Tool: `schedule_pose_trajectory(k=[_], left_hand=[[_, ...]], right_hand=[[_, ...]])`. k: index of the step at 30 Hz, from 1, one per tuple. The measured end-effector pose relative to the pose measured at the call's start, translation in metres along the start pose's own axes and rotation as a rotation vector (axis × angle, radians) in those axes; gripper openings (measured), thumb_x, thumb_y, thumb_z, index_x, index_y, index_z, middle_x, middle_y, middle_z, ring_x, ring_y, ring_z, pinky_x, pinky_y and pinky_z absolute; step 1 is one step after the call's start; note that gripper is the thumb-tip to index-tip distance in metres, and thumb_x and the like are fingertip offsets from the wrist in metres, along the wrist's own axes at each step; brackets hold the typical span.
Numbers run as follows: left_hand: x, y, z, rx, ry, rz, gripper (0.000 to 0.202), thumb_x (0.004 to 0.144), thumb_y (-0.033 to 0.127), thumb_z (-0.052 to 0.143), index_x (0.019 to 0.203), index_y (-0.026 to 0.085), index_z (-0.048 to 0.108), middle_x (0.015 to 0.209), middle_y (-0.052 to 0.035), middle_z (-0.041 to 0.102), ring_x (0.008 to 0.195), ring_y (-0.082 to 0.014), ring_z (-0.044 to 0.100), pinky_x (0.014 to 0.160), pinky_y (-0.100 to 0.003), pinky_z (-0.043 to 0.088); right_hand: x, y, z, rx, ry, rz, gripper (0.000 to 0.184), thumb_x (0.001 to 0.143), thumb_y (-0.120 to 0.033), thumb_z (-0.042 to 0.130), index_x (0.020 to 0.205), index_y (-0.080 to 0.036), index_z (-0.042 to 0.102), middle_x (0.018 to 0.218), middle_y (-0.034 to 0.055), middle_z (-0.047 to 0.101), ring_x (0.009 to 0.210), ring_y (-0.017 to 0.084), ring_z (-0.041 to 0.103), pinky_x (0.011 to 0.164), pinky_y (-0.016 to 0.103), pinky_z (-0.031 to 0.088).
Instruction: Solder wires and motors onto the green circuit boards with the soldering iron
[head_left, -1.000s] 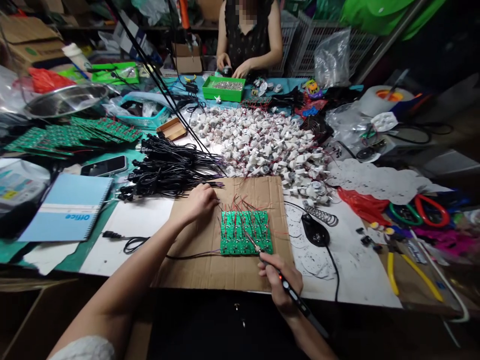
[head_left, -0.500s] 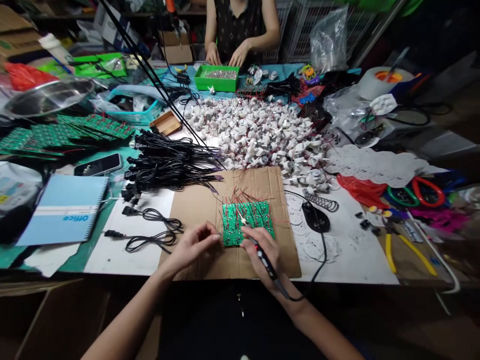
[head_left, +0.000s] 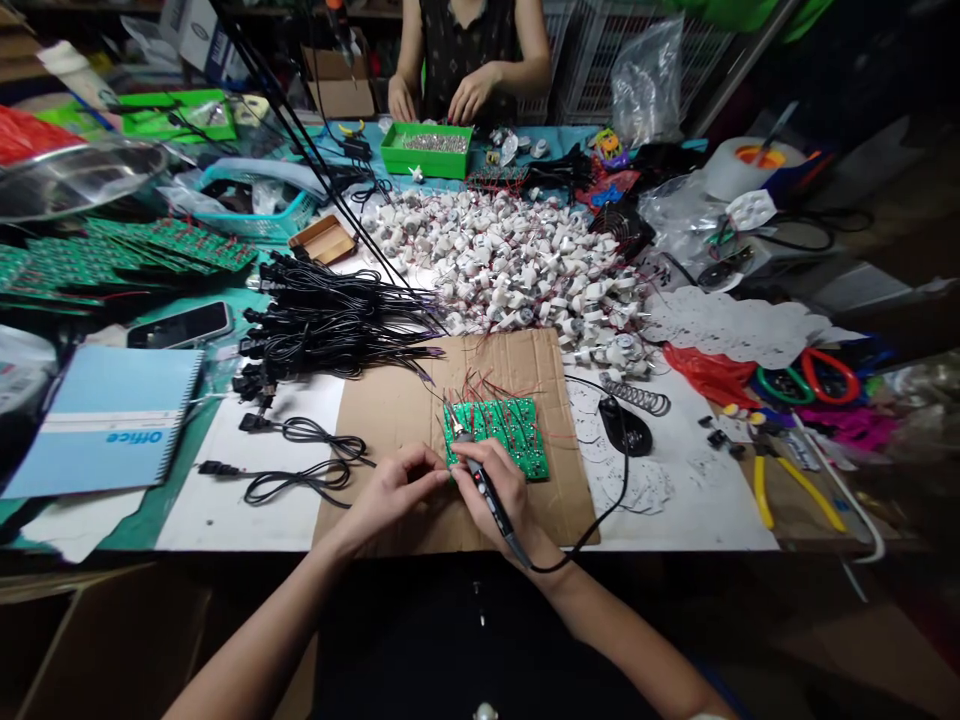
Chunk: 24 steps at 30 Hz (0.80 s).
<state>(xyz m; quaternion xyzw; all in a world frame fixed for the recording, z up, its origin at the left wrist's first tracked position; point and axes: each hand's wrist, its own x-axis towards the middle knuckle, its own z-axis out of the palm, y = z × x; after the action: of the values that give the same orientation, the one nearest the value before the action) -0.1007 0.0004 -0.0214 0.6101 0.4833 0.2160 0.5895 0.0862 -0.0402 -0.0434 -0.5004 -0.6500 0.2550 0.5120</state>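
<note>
On a sheet of cardboard [head_left: 390, 400] lies a green circuit board [head_left: 529, 435] with thin red and black wires along it. My right hand [head_left: 499, 485] is closed around a soldering iron [head_left: 491, 505], whose metal tip points up over the left part of the board. At the board's lower left edge, thumb and fingers of my left hand [head_left: 401, 490] are pinched together; whatever is between them is too small to make out. Two black power cords [head_left: 307, 465] lie just left of that hand, one running toward it.
Behind the board spreads a heap of white parts [head_left: 510, 260], with a bundle of black cords [head_left: 330, 320] to its left. A soldering iron stand [head_left: 626, 428] and yellow-handled pliers [head_left: 795, 480] are at right. Across the table, a person's hands [head_left: 472, 92] are near a green tray [head_left: 390, 155].
My right hand has shifted left with the soldering iron, its tip moving from the board's middle toward its left part. My left hand has come slightly right, close to the right one.
</note>
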Motion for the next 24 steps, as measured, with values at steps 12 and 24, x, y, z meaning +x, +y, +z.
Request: schedule_pose_trajectory(k=[12,24], left_hand=[[0.005,0.008,-0.009,0.068,-0.101,-0.022,0.032,0.092,0.048,0.064,0.085,0.017,0.065,0.077,-0.0002,0.065,0.07,-0.0138,0.058,0.066,-0.025,0.046],[0.032,-0.003,-0.026,0.252,0.009,-0.074,0.034,0.087,0.05,0.06,0.081,0.017,0.067,0.075,-0.0031,0.071,0.07,-0.0167,0.06,0.062,-0.026,0.045]], right_hand=[[0.006,0.003,-0.005,0.025,-0.052,-0.055,0.037,0.093,-0.008,0.064,0.127,-0.026,0.063,0.1,0.0038,0.065,0.089,0.019,0.068,0.084,0.032,0.059],[-0.006,0.008,-0.018,-0.006,0.032,-0.104,0.027,0.098,-0.018,0.064,0.124,-0.025,0.068,0.096,0.0046,0.062,0.078,0.017,0.065,0.072,0.029,0.059]])
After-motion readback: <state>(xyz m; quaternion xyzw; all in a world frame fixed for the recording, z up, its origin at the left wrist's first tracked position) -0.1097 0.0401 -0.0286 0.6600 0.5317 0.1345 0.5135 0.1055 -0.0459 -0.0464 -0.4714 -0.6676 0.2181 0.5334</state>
